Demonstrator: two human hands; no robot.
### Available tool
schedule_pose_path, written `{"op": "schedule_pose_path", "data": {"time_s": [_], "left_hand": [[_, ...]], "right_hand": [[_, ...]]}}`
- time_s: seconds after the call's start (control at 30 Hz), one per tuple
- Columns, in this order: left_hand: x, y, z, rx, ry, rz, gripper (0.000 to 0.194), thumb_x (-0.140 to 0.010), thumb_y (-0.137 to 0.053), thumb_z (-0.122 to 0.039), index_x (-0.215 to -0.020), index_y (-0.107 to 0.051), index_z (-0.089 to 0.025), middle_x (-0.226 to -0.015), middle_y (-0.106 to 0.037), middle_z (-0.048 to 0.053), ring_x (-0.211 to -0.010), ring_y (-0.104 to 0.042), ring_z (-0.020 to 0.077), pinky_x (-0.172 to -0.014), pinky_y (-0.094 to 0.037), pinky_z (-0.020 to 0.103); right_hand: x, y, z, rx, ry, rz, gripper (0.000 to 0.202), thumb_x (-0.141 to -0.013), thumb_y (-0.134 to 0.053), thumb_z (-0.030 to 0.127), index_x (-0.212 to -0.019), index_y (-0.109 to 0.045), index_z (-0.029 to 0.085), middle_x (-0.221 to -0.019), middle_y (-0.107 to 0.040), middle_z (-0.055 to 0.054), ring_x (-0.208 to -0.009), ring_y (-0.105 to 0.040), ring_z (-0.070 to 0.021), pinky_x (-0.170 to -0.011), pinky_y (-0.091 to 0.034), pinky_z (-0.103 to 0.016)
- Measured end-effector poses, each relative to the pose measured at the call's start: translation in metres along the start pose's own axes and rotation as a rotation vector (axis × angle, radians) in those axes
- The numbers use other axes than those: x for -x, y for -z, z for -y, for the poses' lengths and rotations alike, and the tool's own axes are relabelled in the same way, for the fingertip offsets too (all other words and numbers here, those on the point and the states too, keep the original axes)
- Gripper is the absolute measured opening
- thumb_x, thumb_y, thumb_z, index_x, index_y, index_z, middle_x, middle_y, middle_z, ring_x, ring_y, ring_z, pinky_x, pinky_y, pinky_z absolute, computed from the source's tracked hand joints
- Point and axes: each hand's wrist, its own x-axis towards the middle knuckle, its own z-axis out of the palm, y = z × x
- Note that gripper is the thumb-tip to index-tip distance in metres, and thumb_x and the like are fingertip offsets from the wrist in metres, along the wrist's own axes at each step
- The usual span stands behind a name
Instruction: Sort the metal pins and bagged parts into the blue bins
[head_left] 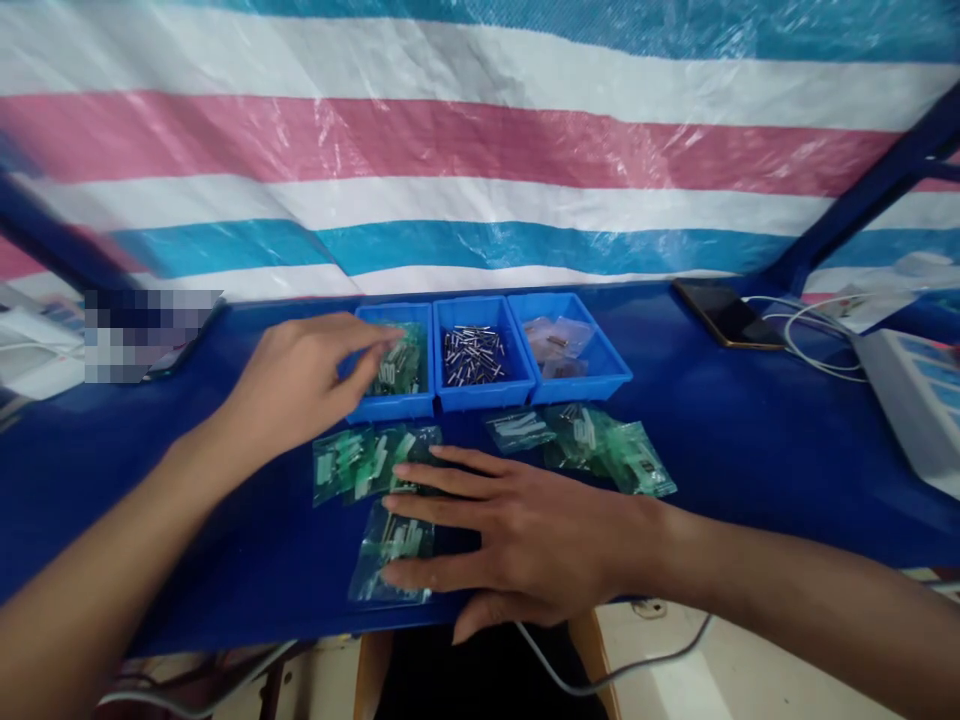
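Observation:
My left hand (322,365) reaches over the left blue bin (397,405), its thumb and index finger close together at green-tinted plastic packets (405,365); whether a packet is pinched is hidden. My right hand (510,535) is palm down with fingers spread, its fingertips on a clear packet (390,555) near the table's front edge. A row of green packets (360,462) lies in front of the left bin. More packets (615,450) rest beyond my right hand. The middle bin (487,398) holds many small metal pins (474,355), and the right bin (600,380) holds clear bags (559,345).
The blue table (712,430) carries a dark phone (726,312) at the back right, beside a white cable (795,335) and a white box (915,400). Behind hangs a striped plastic sheet (480,150). A grey cable (600,685) dangles below the front edge.

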Motion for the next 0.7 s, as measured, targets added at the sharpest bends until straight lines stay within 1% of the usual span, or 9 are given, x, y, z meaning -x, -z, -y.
{"op": "schedule_pose_path", "data": {"time_s": [0.07,0.17,0.23,0.33,0.43,0.5,0.57,0.63,0.7], "left_hand": [[0.004,-0.001,-0.006,-0.091,-0.002,0.099,0.054,-0.102,-0.035,-0.042,-0.134,-0.077,-0.030,-0.116,-0.083,0.006,-0.102,-0.080,0.0335,-0.087,-0.063,0.051],[0.006,-0.005,-0.007,-0.146,-0.052,0.125,0.057,-0.103,-0.034,-0.042,-0.141,-0.074,-0.029,-0.125,-0.081,0.008,-0.108,-0.080,0.0350,-0.083,-0.064,0.049],[0.005,-0.009,-0.005,-0.094,-0.105,0.078,0.054,-0.105,-0.038,-0.048,-0.138,-0.076,-0.029,-0.128,-0.080,0.008,-0.110,-0.079,0.0348,-0.080,-0.065,0.046],[0.003,-0.014,-0.001,-0.003,-0.173,-0.055,0.048,-0.105,-0.046,-0.053,-0.131,-0.079,-0.030,-0.119,-0.082,0.007,-0.107,-0.078,0.0343,-0.077,-0.065,0.044],[0.003,-0.014,-0.004,0.067,-0.301,-0.227,0.038,-0.105,-0.054,-0.042,-0.133,-0.077,-0.029,-0.116,-0.082,0.004,-0.110,-0.076,0.0321,-0.089,-0.063,0.047],[0.003,-0.013,-0.012,0.109,-0.428,-0.320,0.041,-0.102,-0.060,-0.029,-0.142,-0.071,-0.029,-0.122,-0.081,0.003,-0.109,-0.074,0.0302,-0.096,-0.062,0.048],[0.005,-0.011,-0.023,0.116,-0.536,-0.405,0.055,-0.097,-0.065,-0.018,-0.151,-0.063,-0.029,-0.132,-0.078,0.005,-0.110,-0.074,0.0287,-0.095,-0.062,0.048],[0.008,-0.012,-0.035,0.084,-0.589,-0.486,0.064,-0.095,-0.069,-0.013,-0.155,-0.057,-0.030,-0.142,-0.073,0.007,-0.114,-0.074,0.0278,-0.090,-0.065,0.044],[0.012,-0.014,-0.045,0.045,-0.629,-0.552,0.060,-0.095,-0.072,-0.013,-0.151,-0.061,-0.030,-0.145,-0.072,0.007,-0.118,-0.074,0.0272,-0.087,-0.068,0.041]], "right_hand": [[0.000,0.001,0.000,0.051,0.033,-0.026,0.045,-0.113,-0.056,0.046,-0.140,-0.071,0.015,-0.164,-0.057,-0.016,-0.162,-0.040,-0.0313,-0.135,-0.033,-0.051],[0.002,0.002,0.001,0.111,0.083,-0.107,0.028,-0.113,-0.057,0.027,-0.123,-0.076,0.009,-0.155,-0.065,-0.018,-0.148,-0.060,-0.0286,-0.126,-0.048,-0.045],[0.003,0.000,0.002,0.155,0.089,-0.201,0.021,-0.109,-0.062,0.020,-0.122,-0.076,0.011,-0.138,-0.076,-0.017,-0.129,-0.074,-0.0272,-0.106,-0.063,-0.041],[0.005,0.000,0.002,0.220,0.083,-0.317,0.024,-0.103,-0.065,0.010,-0.126,-0.074,0.013,-0.115,-0.083,-0.015,-0.105,-0.081,-0.0247,-0.076,-0.068,-0.033],[0.009,0.006,0.000,0.163,0.053,-0.345,0.024,-0.103,-0.060,0.006,-0.123,-0.073,0.011,-0.106,-0.083,-0.014,-0.094,-0.081,-0.0237,-0.072,-0.067,-0.034],[0.010,0.014,-0.004,0.005,-0.058,-0.390,0.023,-0.103,-0.058,0.007,-0.119,-0.074,0.011,-0.107,-0.082,-0.014,-0.095,-0.080,-0.0229,-0.077,-0.067,-0.035],[0.011,0.022,-0.007,-0.214,-0.269,-0.495,0.023,-0.100,-0.060,0.008,-0.117,-0.074,0.016,-0.109,-0.082,-0.010,-0.094,-0.079,-0.0203,-0.079,-0.067,-0.032],[0.011,0.030,-0.010,-0.467,-0.490,-0.646,0.020,-0.099,-0.065,0.012,-0.114,-0.073,0.022,-0.104,-0.081,-0.004,-0.085,-0.077,-0.0170,-0.073,-0.065,-0.030],[0.011,0.035,-0.013,-0.742,-0.618,-0.746,0.012,-0.099,-0.070,0.018,-0.108,-0.073,0.025,-0.087,-0.076,0.002,-0.069,-0.071,-0.0137,-0.063,-0.062,-0.027]]}}
